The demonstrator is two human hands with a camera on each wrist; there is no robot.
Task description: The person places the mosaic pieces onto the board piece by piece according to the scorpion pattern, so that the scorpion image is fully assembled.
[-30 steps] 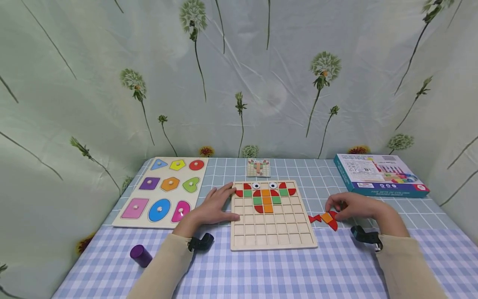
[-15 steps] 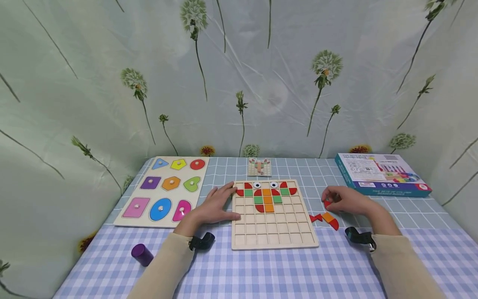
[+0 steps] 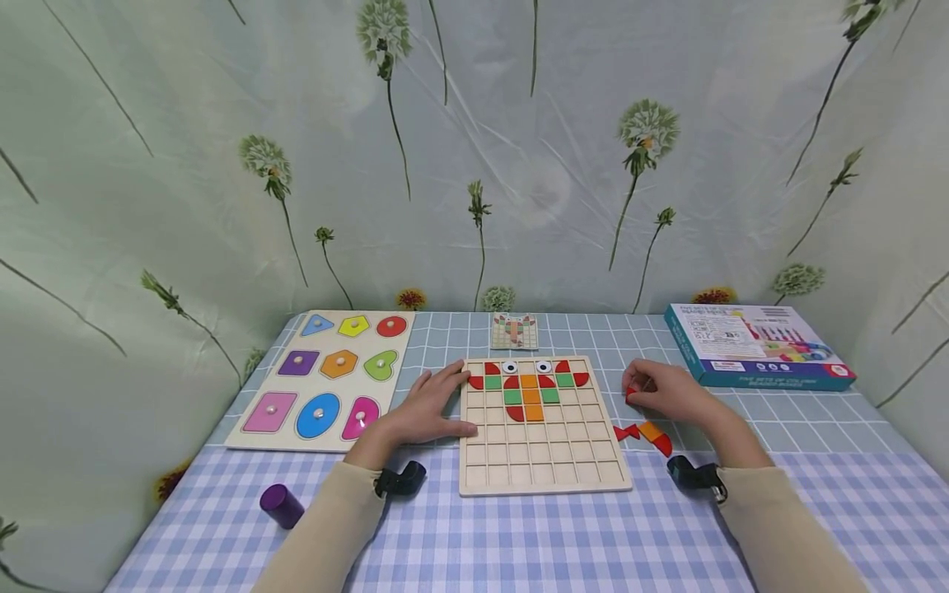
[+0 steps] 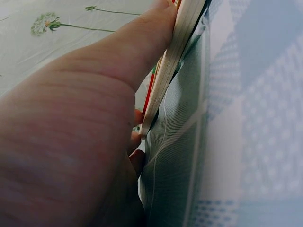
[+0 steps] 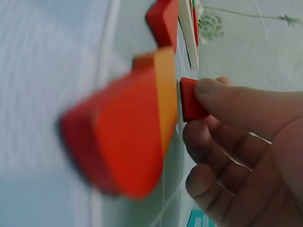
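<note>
A wooden grid board (image 3: 549, 453) lies flat in the middle of the table, with red, green and orange tiles and two eye tiles on its upper part. My left hand (image 3: 424, 412) rests at the board's left edge, thumb and fingers relaxed and touching it. Right of the board, my right hand (image 3: 670, 395) pinches a red tile (image 5: 190, 100) between thumb and fingertips, just above the cloth. Near it lie an orange tile (image 3: 650, 431), a red round-edged tile (image 5: 128, 132) and small red triangle tiles (image 3: 630, 431).
A small pattern card (image 3: 515, 332) lies behind the board. To the left are a knobbed shape puzzle (image 3: 296, 420) and a purple cylinder (image 3: 282, 505). A flat teal box (image 3: 764, 347) sits at the back right. Checked cloth (image 3: 549, 543) covers the front.
My right hand has picked up the red tile from beside the orange one and carried it left and back, closer to the board. The left hand has stayed in place.
</note>
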